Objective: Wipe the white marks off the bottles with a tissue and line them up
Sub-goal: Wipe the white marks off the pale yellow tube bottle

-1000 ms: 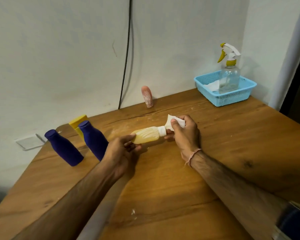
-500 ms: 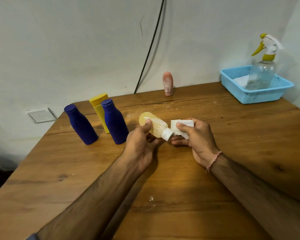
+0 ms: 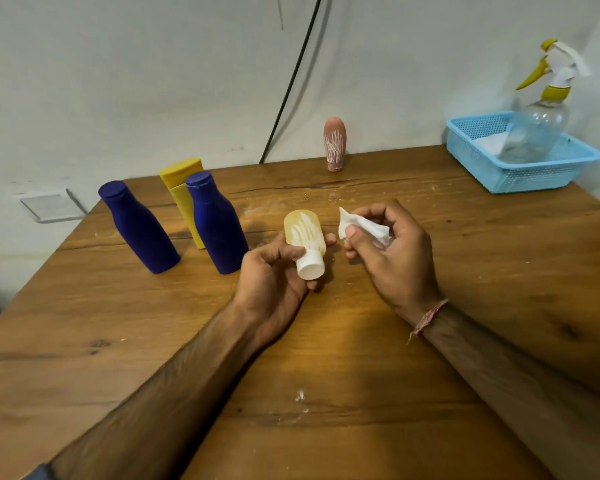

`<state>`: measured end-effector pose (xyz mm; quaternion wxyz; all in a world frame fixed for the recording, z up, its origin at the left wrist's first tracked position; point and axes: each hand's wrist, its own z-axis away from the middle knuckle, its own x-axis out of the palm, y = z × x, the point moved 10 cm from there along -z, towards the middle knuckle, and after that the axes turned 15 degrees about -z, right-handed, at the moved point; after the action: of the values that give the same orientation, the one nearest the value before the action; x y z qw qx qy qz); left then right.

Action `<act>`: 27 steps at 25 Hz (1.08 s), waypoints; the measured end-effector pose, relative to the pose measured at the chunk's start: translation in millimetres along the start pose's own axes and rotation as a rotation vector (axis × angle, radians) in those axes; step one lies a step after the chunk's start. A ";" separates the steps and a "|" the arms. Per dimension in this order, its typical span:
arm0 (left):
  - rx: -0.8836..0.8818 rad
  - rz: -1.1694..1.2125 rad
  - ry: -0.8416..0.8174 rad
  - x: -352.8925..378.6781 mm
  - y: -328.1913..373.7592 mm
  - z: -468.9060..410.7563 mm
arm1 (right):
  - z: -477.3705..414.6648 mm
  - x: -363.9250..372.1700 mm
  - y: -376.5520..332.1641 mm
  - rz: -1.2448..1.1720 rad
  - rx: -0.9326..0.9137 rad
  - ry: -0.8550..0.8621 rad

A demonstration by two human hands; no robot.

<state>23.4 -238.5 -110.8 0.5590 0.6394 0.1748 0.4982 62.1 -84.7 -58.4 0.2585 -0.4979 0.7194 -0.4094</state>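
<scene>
Left hand [image 3: 274, 282] holds marked yellow bottle [image 3: 305, 237], white cap toward camera; right hand [image 3: 392, 258] pinches tissue [image 3: 361, 227] beside it.

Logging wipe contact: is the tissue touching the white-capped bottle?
Apart. The head view shows a strip of table between the tissue, pinched in the right hand, and the white-capped bottle held by the left hand.

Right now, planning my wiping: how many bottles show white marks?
2: the pale bottle in the left hand and the pink bottle by the wall; far sides are hidden.
</scene>
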 end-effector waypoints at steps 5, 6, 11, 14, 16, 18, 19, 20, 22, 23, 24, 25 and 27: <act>-0.046 0.098 -0.076 3.5 -5.7 -2.0 | 2.2 24.1 -28.4 0.399 -0.378 -0.103; -0.044 0.115 -0.089 4.5 -4.6 -3.6 | 1.5 26.4 -28.7 0.422 -0.394 -0.096; -0.082 0.190 -0.085 -1.2 -5.2 -9.2 | -5.7 39.0 -25.2 0.493 -0.455 -0.152; -0.124 0.214 -0.064 -6.2 -11.4 -13.3 | -10.0 37.8 -23.8 0.514 -0.442 -0.150; -0.132 0.237 -0.041 -10.4 -13.6 -15.6 | -7.4 41.8 -23.0 0.489 -0.439 -0.216; -0.119 0.251 -0.034 -11.9 -12.5 -16.1 | 0.4 49.8 -23.5 0.424 -0.454 -0.342; -0.113 0.255 -0.034 -11.5 -11.9 -16.1 | 3.5 51.2 -25.0 0.415 -0.467 -0.373; -0.111 0.252 -0.036 -11.1 -11.6 -16.4 | 3.2 48.9 -25.7 0.434 -0.474 -0.359; -0.117 0.229 -0.029 -11.3 -12.1 -16.8 | -2.0 39.8 -27.2 0.478 -0.460 -0.269; -0.110 0.210 -0.024 -11.4 -11.4 -16.3 | -1.7 39.9 -28.1 0.479 -0.460 -0.268; -0.099 0.189 -0.018 -11.5 -10.4 -15.9 | 2.2 44.6 -28.9 0.468 -0.477 -0.314; -0.088 0.167 -0.013 -11.6 -9.6 -15.6 | 7.7 50.8 -29.8 0.459 -0.504 -0.377; -0.076 0.146 -0.009 -12.4 -9.0 -15.8 | 10.3 52.2 -30.2 0.466 -0.522 -0.414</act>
<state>7.8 -236.9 -126.2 0.5457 0.6311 0.1060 0.5410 66.1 -141.7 -36.3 0.3486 -0.4424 0.8256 -0.0346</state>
